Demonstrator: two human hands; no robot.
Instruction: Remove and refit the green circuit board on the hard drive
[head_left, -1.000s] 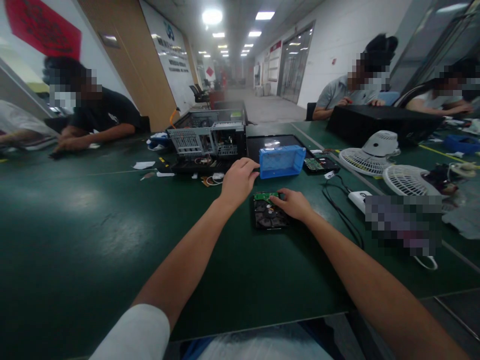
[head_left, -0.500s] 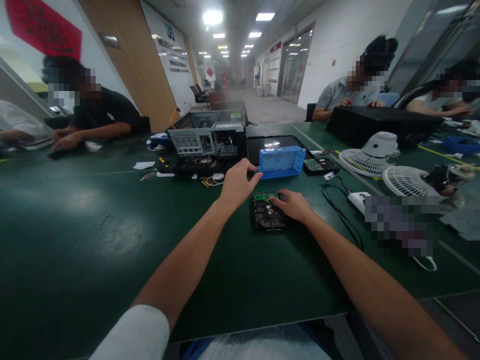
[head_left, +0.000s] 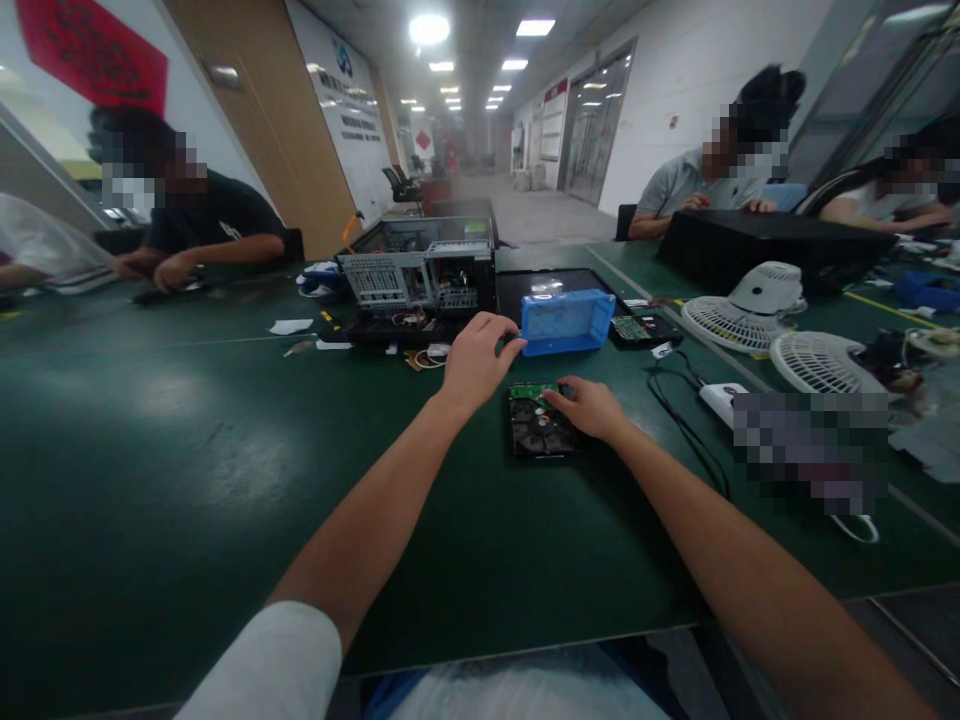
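Note:
A hard drive lies flat on the green table with its green circuit board facing up. My right hand grips its far right corner, the thumb over the board and the fingers along the edge. My left hand is raised beside the left end of a blue plastic bin. Its thumb and forefinger curl together in a pinch; whatever is between them is too small to make out. The bin stands just beyond the drive, its open side toward me.
Behind my left hand stands an opened computer case. A dark flat panel lies behind the bin, with another circuit board to its right. Cables, a white power strip and fan parts occupy the right side. Other people sit across the table.
My left hand's fingertips have shifted slightly up by the bin's left end. My right hand stays on the hard drive. At far left, a co-worker's hands have moved a little right.

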